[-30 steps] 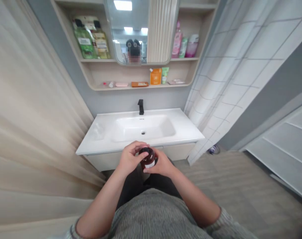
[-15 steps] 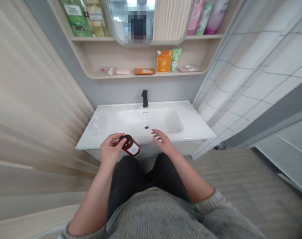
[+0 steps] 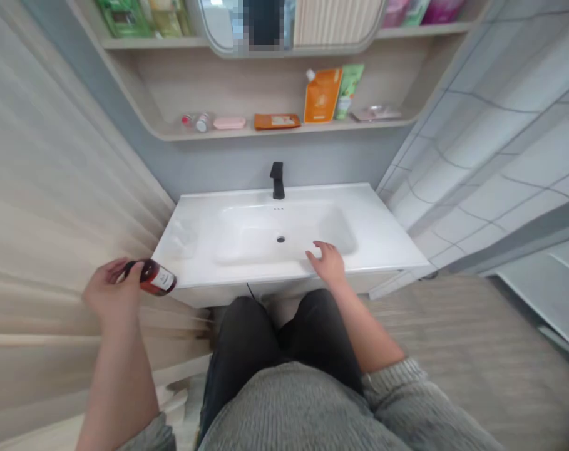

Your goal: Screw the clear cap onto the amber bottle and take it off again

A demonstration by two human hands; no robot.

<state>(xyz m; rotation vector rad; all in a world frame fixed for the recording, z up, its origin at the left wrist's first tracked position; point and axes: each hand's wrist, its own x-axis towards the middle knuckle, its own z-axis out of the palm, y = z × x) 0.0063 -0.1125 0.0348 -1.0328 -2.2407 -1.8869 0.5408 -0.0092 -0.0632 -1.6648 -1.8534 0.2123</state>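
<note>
My left hand point(image 3: 115, 289) is closed on the black top of a brown bottle point(image 3: 156, 277) with a white label. The bottle is tilted, its base pointing right, just off the left front corner of the white washbasin point(image 3: 204, 270). Over the basin's front rim, right of the drain point(image 3: 280, 239), my right hand point(image 3: 328, 263) hovers with fingers apart and nothing in it. A clear, see-through item point(image 3: 184, 238) lies on the left side of the counter; its kind I cannot make out.
A black faucet point(image 3: 277, 180) stands behind the bowl. On the shelf above point(image 3: 194, 134) are an orange pouch point(image 3: 322, 97), a green tube point(image 3: 348, 93), an orange packet point(image 3: 277, 121) and a pink case point(image 3: 229, 123). Curtains hang left point(image 3: 54, 188) and right point(image 3: 462, 144).
My left hand has carried the brown bottle to the left, away from the front of the bowl. My right hand has shifted slightly right. The view has tipped down a little.
</note>
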